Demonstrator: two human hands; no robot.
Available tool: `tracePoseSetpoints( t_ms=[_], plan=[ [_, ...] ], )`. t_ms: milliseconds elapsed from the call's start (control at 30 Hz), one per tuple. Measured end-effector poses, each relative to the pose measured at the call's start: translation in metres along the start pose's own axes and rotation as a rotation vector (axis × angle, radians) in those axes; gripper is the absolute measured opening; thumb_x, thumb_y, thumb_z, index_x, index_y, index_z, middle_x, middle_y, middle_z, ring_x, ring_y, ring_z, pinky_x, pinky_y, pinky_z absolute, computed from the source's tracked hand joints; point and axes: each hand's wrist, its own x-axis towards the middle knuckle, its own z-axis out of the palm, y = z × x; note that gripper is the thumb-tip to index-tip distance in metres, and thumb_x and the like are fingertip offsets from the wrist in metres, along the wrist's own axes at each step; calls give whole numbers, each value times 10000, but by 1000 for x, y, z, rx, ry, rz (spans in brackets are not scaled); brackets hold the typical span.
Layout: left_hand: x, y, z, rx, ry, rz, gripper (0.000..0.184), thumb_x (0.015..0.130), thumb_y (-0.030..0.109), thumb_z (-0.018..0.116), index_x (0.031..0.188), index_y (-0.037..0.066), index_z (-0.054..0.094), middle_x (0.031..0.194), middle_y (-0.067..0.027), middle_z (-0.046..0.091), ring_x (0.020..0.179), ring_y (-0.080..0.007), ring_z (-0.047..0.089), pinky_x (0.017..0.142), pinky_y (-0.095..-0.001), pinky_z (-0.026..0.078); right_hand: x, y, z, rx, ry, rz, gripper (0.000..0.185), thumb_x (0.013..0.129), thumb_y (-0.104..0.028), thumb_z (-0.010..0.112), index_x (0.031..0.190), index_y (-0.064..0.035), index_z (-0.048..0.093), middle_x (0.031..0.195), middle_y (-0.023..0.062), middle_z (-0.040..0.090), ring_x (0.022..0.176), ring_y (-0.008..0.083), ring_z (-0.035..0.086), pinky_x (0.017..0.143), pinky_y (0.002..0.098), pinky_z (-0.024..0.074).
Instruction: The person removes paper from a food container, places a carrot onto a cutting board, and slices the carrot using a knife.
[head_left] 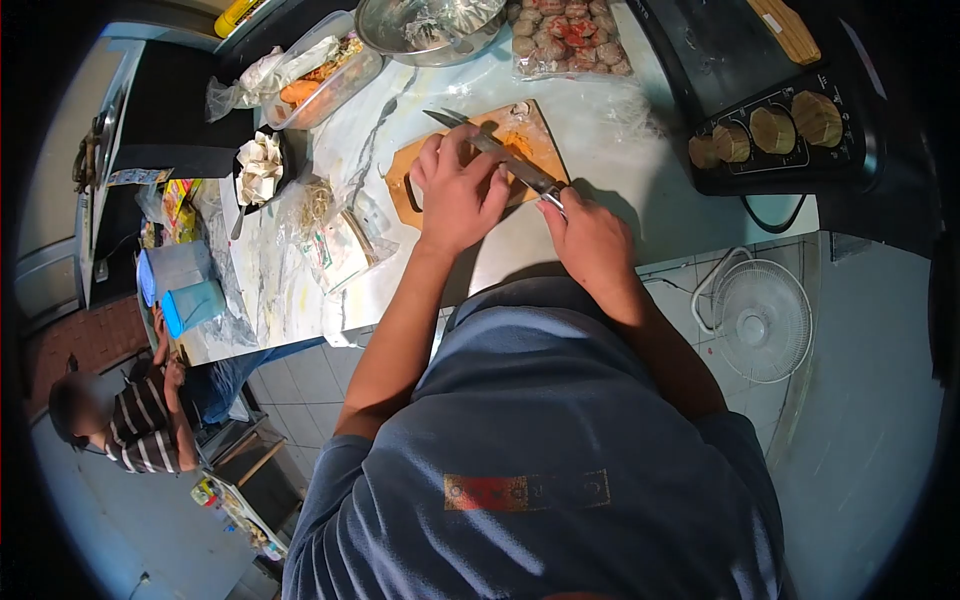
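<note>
My right hand (592,240) is closed round the handle of a large knife (515,165), whose blade slants up and left across a wooden cutting board (402,195). Beside the blade, my left hand (458,200) is over the board's left part, its fingers bent and apart, the fingertips close to the metal. Whether they touch it is hard to tell. Past those fingers, dark pointed metal tips (442,118) stick out to the upper left. Small orange bits (520,146) lie on the board behind the knife.
Behind the board are a metal bowl (400,50), a plastic container (350,85) and a bag of round items (570,45). Left stand a black dish (284,165) and plastic packets (335,250). A stove (780,150) is right, a fan (752,315) below. Another person (150,420) is far left.
</note>
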Motion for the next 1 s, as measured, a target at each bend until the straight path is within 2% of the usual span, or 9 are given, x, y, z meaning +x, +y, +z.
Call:
tracePoseSetpoints(
  t_ms=[67, 200, 267, 467, 700, 1000],
  plan=[
    [5, 2, 4, 40, -47, 1, 228, 830, 261, 621, 1015, 170, 719, 1267, -87, 513, 1187, -323, 398, 986, -454, 262, 0, -1, 0, -6, 37, -23, 356, 971, -395, 499, 943, -50, 580, 757, 190, 660, 722, 387, 663, 658, 494, 516],
    [6, -1, 6, 56, -15, -7, 237, 844, 253, 615, 1039, 162, 714, 1267, -98, 503, 1188, -325, 394, 997, -459, 260, 1, 0, 2, -1, 52, -28, 361, 969, -394, 504, 944, -44, 587, 771, 189, 663, 724, 392, 662, 660, 498, 519],
    [2, -10, 6, -9, 77, -85, 221, 849, 234, 619, 1035, 156, 708, 1258, -93, 511, 1180, -321, 404, 988, -456, 266, 1, 3, 3, 71, 34, -8, 376, 974, -392, 494, 933, -32, 591, 782, 202, 663, 727, 417, 651, 680, 514, 511],
    [-23, -18, 7, 13, 79, -121, 204, 791, 204, 690, 989, 159, 709, 1154, -45, 556, 1145, -301, 433, 950, -453, 276, 4, 3, 16, 319, 0, 40, 404, 975, -383, 502, 864, -4, 586, 772, 247, 629, 772, 483, 592, 686, 530, 463],
    [-28, -15, 15, 40, 40, -74, 166, 768, 223, 722, 927, 175, 738, 1119, -32, 571, 1135, -288, 445, 939, -449, 275, 4, 1, 24, 292, -42, -7, 419, 977, -385, 493, 849, 4, 583, 780, 263, 623, 796, 484, 588, 699, 539, 454],
    [-29, -15, 15, 18, 54, -79, 153, 775, 214, 724, 922, 175, 744, 1104, -28, 585, 1129, -279, 453, 938, -441, 277, 4, 2, 26, 266, -52, -5, 434, 981, -389, 477, 840, 7, 584, 792, 264, 628, 813, 487, 589, 723, 541, 458]
  ],
)
